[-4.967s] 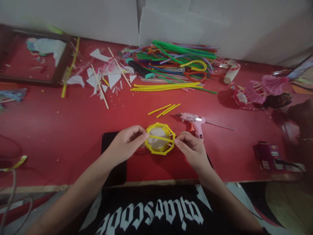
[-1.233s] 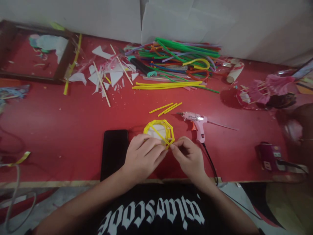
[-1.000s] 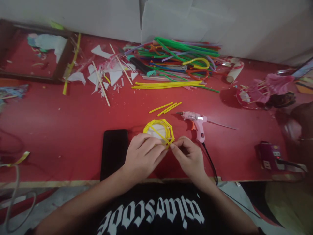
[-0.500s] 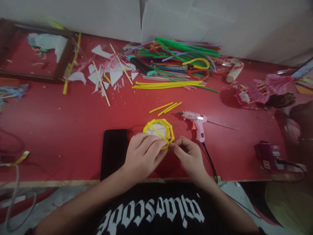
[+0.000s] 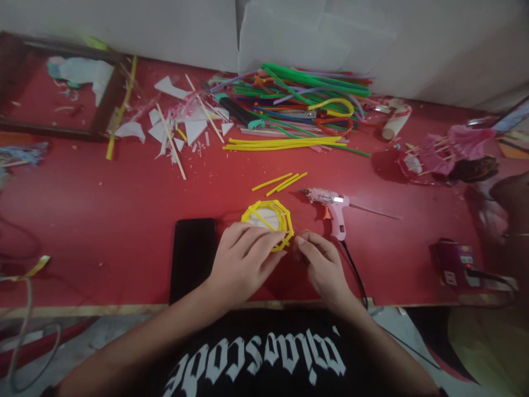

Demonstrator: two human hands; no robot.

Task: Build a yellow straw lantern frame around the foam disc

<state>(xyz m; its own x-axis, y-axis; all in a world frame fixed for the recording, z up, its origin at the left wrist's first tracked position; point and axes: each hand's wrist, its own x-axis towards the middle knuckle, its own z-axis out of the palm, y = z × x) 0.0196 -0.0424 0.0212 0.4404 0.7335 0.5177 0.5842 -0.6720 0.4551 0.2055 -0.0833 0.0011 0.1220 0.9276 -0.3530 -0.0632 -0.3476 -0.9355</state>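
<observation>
A small many-sided basket-like frame of yellow sticks [image 5: 290, 216] with a white base sits in front of me, one yellow stick lying across its top. My left hand [image 5: 242, 259] grips its near side, fingers over the cross stick, hiding part of the rim. Just right of the frame and apart from it is my right hand [image 5: 324, 262], with thumb and forefinger pinched together. Whatever is between those fingertips is too small to make out. A pink glue gun [image 5: 330, 204] lies right of the frame, and several short yellow sticks [image 5: 281, 183] lie beyond it.
A black phone [image 5: 193, 259] lies left of my left hand. Behind are long yellow sticks [image 5: 285, 143], a pile of coloured pipe cleaners [image 5: 297, 91], a cutter knife [image 5: 239, 112] and white scraps [image 5: 196, 129]. A purple power socket box [image 5: 458, 264] stands at the right.
My right hand has drawn back slightly to the right, off the frame's rim. My left hand stays on the frame, its fingers shifted a little. The glue gun and sticks have not moved.
</observation>
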